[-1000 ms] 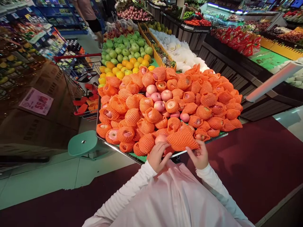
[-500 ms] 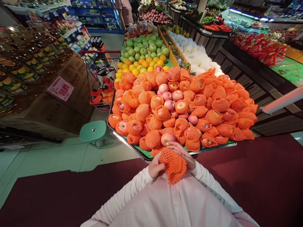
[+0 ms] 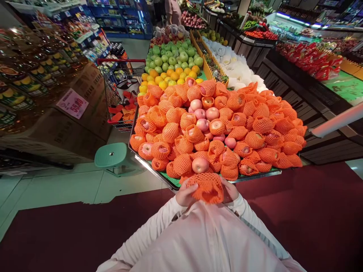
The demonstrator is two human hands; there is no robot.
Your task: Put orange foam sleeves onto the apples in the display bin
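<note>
Between my two hands is an orange foam net sleeve [image 3: 208,188], spread wide with its opening toward me. My left hand [image 3: 185,193] grips its left side, thumb over the mesh. My right hand [image 3: 230,189] holds the right side, its fingers partly hidden behind the foam. Whether anything is inside the sleeve I cannot tell. Just beyond it a bare pink apple [image 3: 200,165] rests at the front of the heap. Around that apple lie many netted apples [image 3: 183,164], and more bare apples [image 3: 202,124] show in the middle.
Oranges [image 3: 167,77] and green apples [image 3: 172,54] fill the display behind. White-wrapped fruit [image 3: 236,66] lies at the back right. On the left stand a green stool [image 3: 110,154], a shopping cart [image 3: 120,60] and stacked boxes [image 3: 76,121]. A person [image 3: 172,11] is in the far aisle.
The foam sleeve has been stretched from a hanging, crumpled shape into a wide, open one. My right hand has moved from beside the bare apple to the sleeve's right side.
</note>
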